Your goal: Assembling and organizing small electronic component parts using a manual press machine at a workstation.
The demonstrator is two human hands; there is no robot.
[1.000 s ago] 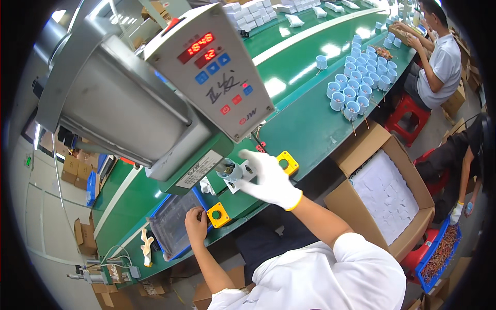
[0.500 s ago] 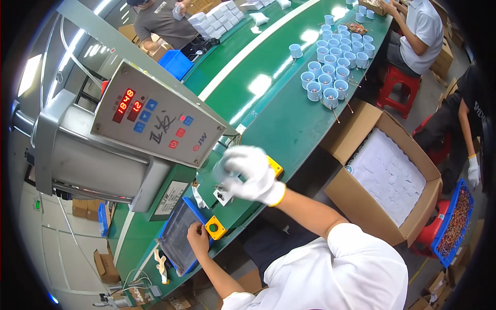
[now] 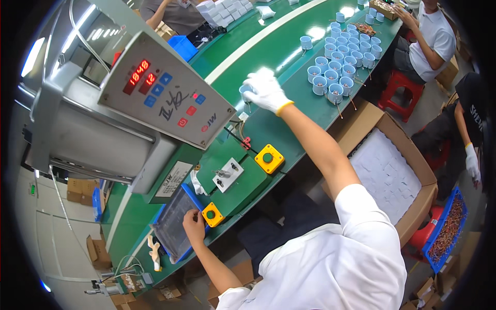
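My right hand [image 3: 267, 91], in a white glove, reaches out over the green worktop beside the conveyor. Its fingers are closed on a light blue plastic cup [image 3: 245, 92], partly hidden by the glove. My bare left hand [image 3: 194, 226] rests by the near edge of a blue-rimmed tray [image 3: 175, 227], with its fingers curled together. Whatever they may hold is too small to make out. Just right of it sits a yellow button box [image 3: 212, 214] with a green button. Between the hands, a white fixture plate [image 3: 228, 175] with a metal centre lies on the green machine base.
A press machine with a control panel [image 3: 168, 93] looms on the left. Another yellow button box [image 3: 269, 158] stands right of the fixture. Several blue cups [image 3: 335, 93] with wires crowd the worktop at far right, near an open carton [image 3: 434, 199]. Co-workers sit beyond.
My right hand has moved from above the fixture plate up and away toward the conveyor, carrying the blue cup. The plate is now uncovered. My left hand stays beside the tray.
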